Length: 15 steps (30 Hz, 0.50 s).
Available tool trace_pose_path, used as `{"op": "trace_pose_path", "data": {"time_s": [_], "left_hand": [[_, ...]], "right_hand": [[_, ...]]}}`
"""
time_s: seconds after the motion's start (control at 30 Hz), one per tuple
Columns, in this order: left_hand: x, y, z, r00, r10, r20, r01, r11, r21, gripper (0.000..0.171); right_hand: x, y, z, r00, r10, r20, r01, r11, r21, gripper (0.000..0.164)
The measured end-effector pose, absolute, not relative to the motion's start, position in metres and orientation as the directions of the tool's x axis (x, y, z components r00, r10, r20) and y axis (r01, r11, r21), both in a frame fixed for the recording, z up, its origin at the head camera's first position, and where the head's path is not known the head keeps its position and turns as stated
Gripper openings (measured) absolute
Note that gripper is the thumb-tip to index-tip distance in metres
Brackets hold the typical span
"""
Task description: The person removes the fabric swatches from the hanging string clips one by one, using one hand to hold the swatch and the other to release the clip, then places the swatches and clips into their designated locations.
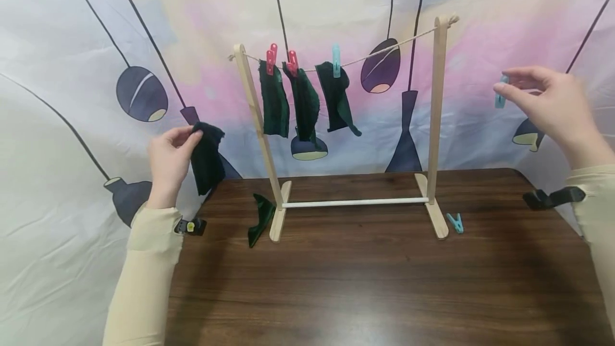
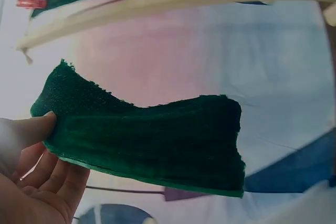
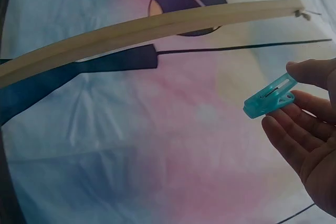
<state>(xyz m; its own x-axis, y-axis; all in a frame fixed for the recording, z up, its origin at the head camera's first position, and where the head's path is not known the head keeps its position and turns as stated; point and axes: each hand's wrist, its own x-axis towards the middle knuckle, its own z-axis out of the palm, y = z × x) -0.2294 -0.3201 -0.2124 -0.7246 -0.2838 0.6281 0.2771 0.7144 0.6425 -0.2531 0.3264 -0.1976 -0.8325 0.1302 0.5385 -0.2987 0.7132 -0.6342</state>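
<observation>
Patterned backdrop [image 1: 202, 20] behind, the held cloth [image 1: 208, 162] (dark green) hangs lengthwise down.

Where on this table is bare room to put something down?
The tabletop is bare in front of the white rod, between the sleeves, but crowded around the left rack foot, by the green scrap, and the right foot, by the blue clothespin.

Cream sleeves [image 1: 148, 276] meet black wrist straps [image 1: 568, 195], the left one bearing a yellow-green spot [image 1: 190, 227].
</observation>
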Motion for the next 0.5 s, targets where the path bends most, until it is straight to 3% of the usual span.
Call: {"op": "trace_pose_path", "data": {"time_s": [0.5], "left_hand": [[-0.233,-0.347,-0.306,-0.807,-0.282,0.520,0.120,0.782,0.611,0.036]], "right_hand": [[-0.252,0.341,-0.277,-0.897,0.094,0.431,-0.225,0.743,-0.630,0.061]]}}
